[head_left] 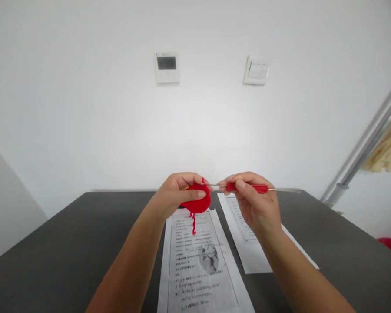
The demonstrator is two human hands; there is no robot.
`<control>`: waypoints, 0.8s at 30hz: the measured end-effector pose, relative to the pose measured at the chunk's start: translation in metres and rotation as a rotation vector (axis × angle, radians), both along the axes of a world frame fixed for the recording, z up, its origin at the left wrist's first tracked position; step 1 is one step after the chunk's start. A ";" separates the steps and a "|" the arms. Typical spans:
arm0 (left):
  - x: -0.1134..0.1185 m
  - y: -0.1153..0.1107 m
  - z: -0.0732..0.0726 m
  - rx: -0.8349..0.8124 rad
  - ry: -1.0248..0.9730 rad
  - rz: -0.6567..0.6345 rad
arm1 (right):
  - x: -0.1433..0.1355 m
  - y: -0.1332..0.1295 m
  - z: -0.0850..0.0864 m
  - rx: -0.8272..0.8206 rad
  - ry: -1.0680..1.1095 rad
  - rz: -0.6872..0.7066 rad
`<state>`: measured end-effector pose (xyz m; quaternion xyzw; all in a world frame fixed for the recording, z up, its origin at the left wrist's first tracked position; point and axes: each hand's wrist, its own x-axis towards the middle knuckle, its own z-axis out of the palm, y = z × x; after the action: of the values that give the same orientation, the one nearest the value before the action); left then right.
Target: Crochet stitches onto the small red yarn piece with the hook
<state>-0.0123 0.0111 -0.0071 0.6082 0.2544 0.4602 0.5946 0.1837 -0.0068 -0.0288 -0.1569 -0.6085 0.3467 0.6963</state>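
Between the thumb and fingers of my left hand (177, 191) is a rounded red crochet piece (200, 203). A strand of red yarn (193, 224) dangles from its lower side, and a small bit of yellow shows behind my thumb. My right hand (256, 198) grips a crochet hook (260, 188) by its red handle. The thin metal shaft points left, and its tip meets the top edge of the crochet piece, where a short loop of red yarn stands up. Another metal shaft sticks out to the right of the handle.
Two printed sheets lie on the dark table under my hands: a near paper (198, 269) with an oval picture and a right-hand paper (244, 234). A white wall rises behind, bearing a thermostat (167, 74) and a light switch (256, 71). A metal pole (361, 154) slants at right.
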 end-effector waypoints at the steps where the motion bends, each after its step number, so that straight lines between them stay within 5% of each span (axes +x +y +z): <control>1: 0.001 0.000 0.000 0.007 -0.010 0.012 | 0.000 0.000 -0.001 0.058 -0.032 -0.059; 4: 0.004 -0.003 0.001 0.018 -0.010 0.035 | 0.002 -0.004 -0.003 0.241 -0.206 -0.170; 11: 0.007 -0.011 0.003 0.044 0.056 0.049 | 0.005 -0.006 -0.005 0.223 -0.329 -0.123; 17: 0.012 -0.020 0.006 0.060 0.113 0.137 | 0.006 -0.006 0.003 0.478 -0.489 -0.251; 24: 0.011 -0.023 0.009 0.088 0.109 0.209 | 0.007 -0.005 0.001 0.264 -0.285 -0.094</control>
<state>-0.0013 -0.0124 0.0018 0.6281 0.3278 0.4968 0.5013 0.1909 -0.0122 -0.0282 -0.1400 -0.7331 0.2052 0.6332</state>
